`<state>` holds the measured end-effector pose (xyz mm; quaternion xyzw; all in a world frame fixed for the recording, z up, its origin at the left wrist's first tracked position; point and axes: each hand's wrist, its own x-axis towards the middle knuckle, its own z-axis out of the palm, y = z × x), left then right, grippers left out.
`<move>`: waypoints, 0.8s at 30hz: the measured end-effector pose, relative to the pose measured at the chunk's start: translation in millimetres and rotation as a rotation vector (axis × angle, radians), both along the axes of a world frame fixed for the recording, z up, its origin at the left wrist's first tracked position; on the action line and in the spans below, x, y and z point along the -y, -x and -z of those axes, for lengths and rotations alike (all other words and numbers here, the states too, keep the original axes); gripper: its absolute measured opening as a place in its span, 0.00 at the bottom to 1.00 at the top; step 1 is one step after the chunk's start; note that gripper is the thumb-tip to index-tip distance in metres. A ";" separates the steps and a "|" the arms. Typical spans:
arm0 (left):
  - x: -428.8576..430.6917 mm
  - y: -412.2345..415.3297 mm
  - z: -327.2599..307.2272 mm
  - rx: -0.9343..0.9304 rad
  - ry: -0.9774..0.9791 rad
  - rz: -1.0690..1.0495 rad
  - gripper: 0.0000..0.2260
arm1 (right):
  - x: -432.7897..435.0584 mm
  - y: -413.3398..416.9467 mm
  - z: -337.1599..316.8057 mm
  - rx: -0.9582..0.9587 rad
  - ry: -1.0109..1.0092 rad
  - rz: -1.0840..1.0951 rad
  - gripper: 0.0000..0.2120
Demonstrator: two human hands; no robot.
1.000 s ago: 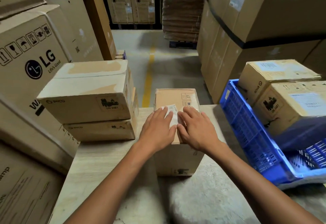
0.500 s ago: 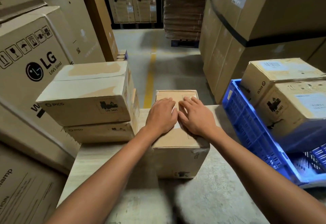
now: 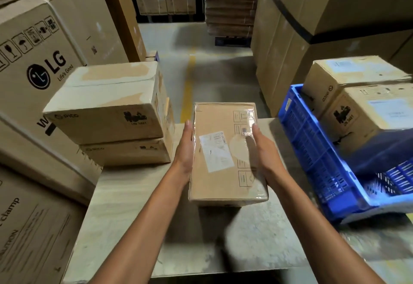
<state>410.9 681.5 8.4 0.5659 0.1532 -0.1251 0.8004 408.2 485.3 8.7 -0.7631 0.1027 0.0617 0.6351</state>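
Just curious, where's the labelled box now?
Head view, centre: the labelled box is held between left hand and right hand; stacked cartons left, blue crate right.

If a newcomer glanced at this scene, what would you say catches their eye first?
Most likely the plastic-wrapped cardboard box with a white label, at the middle of the table, pressed between the left hand and the right hand. Next comes the bright blue crate at the right, holding two cartons, and then the big LG carton at far left behind a stack of two boxes.
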 end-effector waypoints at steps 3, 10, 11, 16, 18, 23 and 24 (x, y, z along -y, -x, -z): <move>2.6 10.8 0.8 0.111 0.077 -0.001 0.31 | 1.6 12.6 -0.2 0.041 -0.108 0.048 0.26; -2.2 26.4 18.7 0.210 0.055 -0.220 0.27 | 5.5 22.7 14.8 0.033 -0.367 0.320 0.31; -4.3 28.4 25.3 0.192 0.040 -0.244 0.27 | 6.9 24.1 24.8 -0.021 -0.366 0.356 0.31; -6.2 46.4 68.9 0.062 0.134 -0.253 0.25 | 7.7 45.9 68.3 -0.206 -0.342 0.358 0.35; 0.0 57.3 81.9 0.008 0.144 -0.215 0.23 | 8.0 52.6 72.9 -0.264 -0.332 0.349 0.31; 1.7 64.9 93.6 -0.084 0.044 -0.210 0.23 | 15.6 49.5 70.6 -0.384 -0.241 0.299 0.29; -1.1 58.0 95.0 -0.105 0.001 -0.207 0.25 | 17.6 45.1 67.3 -0.384 -0.215 0.291 0.29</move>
